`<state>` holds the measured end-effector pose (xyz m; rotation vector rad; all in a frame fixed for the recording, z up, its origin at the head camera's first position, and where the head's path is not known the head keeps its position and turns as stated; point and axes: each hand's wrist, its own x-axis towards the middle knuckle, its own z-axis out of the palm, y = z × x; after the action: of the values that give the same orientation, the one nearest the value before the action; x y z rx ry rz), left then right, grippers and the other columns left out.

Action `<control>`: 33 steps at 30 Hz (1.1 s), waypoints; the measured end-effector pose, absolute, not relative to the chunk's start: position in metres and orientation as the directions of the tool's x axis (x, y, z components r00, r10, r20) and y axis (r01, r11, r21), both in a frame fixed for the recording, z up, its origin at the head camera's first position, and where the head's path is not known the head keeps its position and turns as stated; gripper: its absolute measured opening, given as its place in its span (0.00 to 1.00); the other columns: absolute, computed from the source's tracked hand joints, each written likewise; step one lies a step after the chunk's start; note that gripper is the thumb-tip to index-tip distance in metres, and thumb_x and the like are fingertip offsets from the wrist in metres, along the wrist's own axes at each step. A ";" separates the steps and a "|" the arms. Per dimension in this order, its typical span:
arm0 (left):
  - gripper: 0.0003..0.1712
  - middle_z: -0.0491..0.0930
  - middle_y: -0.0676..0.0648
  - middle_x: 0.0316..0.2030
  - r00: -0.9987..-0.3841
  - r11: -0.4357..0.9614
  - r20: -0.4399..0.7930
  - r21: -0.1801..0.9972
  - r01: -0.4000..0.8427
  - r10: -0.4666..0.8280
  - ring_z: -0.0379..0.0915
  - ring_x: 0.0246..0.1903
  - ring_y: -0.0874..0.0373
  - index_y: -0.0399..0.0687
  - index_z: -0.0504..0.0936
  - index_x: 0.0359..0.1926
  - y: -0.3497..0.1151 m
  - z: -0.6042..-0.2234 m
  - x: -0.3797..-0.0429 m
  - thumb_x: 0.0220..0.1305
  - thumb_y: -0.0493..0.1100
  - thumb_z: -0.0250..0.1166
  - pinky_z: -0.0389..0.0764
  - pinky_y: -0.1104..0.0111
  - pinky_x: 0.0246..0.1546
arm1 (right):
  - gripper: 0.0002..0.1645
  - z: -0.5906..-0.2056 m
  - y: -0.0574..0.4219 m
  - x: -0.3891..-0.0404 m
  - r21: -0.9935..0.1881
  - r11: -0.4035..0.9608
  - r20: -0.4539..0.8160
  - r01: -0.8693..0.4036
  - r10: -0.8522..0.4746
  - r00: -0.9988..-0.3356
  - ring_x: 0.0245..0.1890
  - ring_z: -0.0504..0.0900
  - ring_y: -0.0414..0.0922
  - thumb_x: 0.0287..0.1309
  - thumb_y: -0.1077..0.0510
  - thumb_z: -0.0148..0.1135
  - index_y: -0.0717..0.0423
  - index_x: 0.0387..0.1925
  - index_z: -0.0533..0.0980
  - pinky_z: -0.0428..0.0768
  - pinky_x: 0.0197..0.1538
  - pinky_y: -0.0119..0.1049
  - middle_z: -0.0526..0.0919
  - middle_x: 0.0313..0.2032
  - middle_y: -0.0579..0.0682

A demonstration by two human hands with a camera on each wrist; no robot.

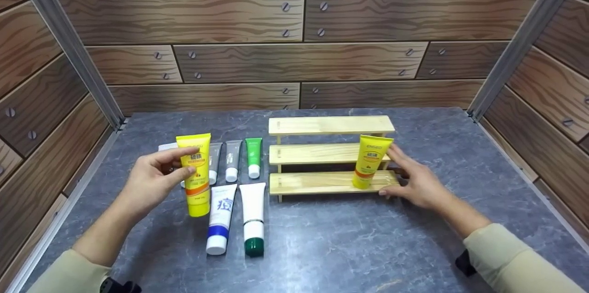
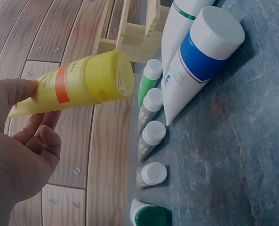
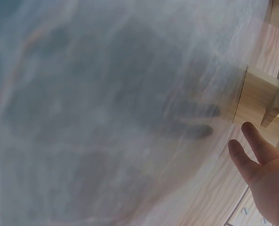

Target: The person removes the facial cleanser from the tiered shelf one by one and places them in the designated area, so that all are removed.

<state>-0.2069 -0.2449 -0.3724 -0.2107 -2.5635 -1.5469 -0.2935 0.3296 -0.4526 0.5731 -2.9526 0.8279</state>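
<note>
My left hand [image 1: 154, 178] pinches a yellow squeeze tube [image 1: 198, 192] between thumb and fingers, cap down. In the left wrist view the tube [image 2: 78, 84] is off the table, its cap end pointing right. A second yellow tube [image 1: 370, 159] stands cap down on the lowest step of a three-step wooden rack [image 1: 317, 183], leaning slightly right. Beside that tube is my right hand [image 1: 416, 185], thumb near the lowest step's right end and index finger by the tube's upper right edge. Two of its fingers [image 3: 257, 146] reach out loosely in the right wrist view; contact with tube or rack is unclear.
Left of the rack lie a green tube [image 1: 253, 157], grey tubes [image 1: 233, 159], a white tube with a blue band [image 1: 221, 219] and a white tube with a dark green cap [image 1: 253, 215]. Another white tube [image 1: 168, 146] is partly hidden behind my left hand. Wood-patterned walls [image 1: 294, 17] surround the table.
</note>
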 end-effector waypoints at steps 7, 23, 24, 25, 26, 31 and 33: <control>0.23 0.84 0.38 0.52 -0.982 0.444 0.187 0.877 0.185 0.039 0.77 0.42 0.49 0.43 0.84 0.66 -0.251 -0.380 -0.207 0.71 0.33 0.70 0.83 0.69 0.39 | 0.71 -0.453 0.329 -0.294 -0.494 0.794 0.123 -0.354 -0.340 -0.932 0.78 0.54 0.70 0.49 0.35 0.81 0.48 0.85 0.51 0.52 0.74 0.72 0.46 0.84 0.54; 0.24 0.83 0.39 0.52 -0.995 0.456 0.104 0.885 0.096 0.007 0.75 0.43 0.48 0.43 0.84 0.66 -0.265 -0.398 -0.203 0.71 0.33 0.69 0.83 0.69 0.41 | 0.70 -0.452 0.327 -0.291 -0.489 0.788 0.145 -0.375 -0.350 -0.925 0.78 0.56 0.70 0.50 0.36 0.81 0.53 0.84 0.53 0.53 0.74 0.72 0.48 0.84 0.55; 0.24 0.83 0.38 0.53 -0.995 0.458 0.095 0.884 0.087 0.006 0.75 0.44 0.48 0.44 0.84 0.66 -0.266 -0.398 -0.203 0.71 0.33 0.69 0.83 0.69 0.42 | 0.69 -0.452 0.327 -0.291 -0.490 0.788 0.143 -0.373 -0.349 -0.926 0.78 0.56 0.70 0.51 0.36 0.81 0.53 0.84 0.53 0.53 0.74 0.72 0.48 0.84 0.55; 0.24 0.83 0.38 0.53 -0.996 0.463 0.084 0.883 0.078 0.006 0.75 0.44 0.47 0.44 0.83 0.67 -0.267 -0.399 -0.203 0.71 0.34 0.69 0.83 0.68 0.42 | 0.69 -0.452 0.327 -0.290 -0.492 0.788 0.142 -0.371 -0.348 -0.927 0.78 0.55 0.70 0.50 0.36 0.81 0.52 0.84 0.53 0.53 0.74 0.72 0.48 0.84 0.55; 0.24 0.83 0.38 0.54 -0.997 0.466 0.078 0.882 0.073 0.009 0.74 0.45 0.47 0.44 0.83 0.67 -0.268 -0.400 -0.203 0.71 0.34 0.69 0.83 0.68 0.43 | 0.70 -0.452 0.327 -0.290 -0.494 0.788 0.140 -0.368 -0.346 -0.928 0.78 0.55 0.70 0.50 0.36 0.81 0.52 0.84 0.53 0.53 0.74 0.72 0.48 0.84 0.55; 0.25 0.82 0.39 0.54 -0.998 0.450 0.062 0.891 0.063 0.017 0.74 0.44 0.50 0.43 0.83 0.67 -0.272 -0.409 -0.202 0.71 0.33 0.69 0.82 0.67 0.42 | 0.70 -0.451 0.328 -0.290 -0.495 0.784 0.145 -0.374 -0.350 -0.926 0.78 0.56 0.69 0.51 0.35 0.81 0.51 0.85 0.53 0.54 0.74 0.71 0.48 0.84 0.55; 0.25 0.83 0.40 0.53 -0.998 0.436 0.061 0.898 0.062 0.017 0.74 0.43 0.52 0.42 0.83 0.66 -0.273 -0.414 -0.201 0.70 0.33 0.70 0.82 0.68 0.41 | 0.70 -0.451 0.328 -0.290 -0.493 0.784 0.148 -0.378 -0.352 -0.924 0.78 0.56 0.69 0.51 0.35 0.80 0.51 0.85 0.53 0.54 0.74 0.71 0.48 0.84 0.55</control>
<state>-0.2014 -0.2727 -0.4140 -0.0721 -2.6257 -1.6448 -0.2903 0.3277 -0.4511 0.5979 -2.9214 0.8236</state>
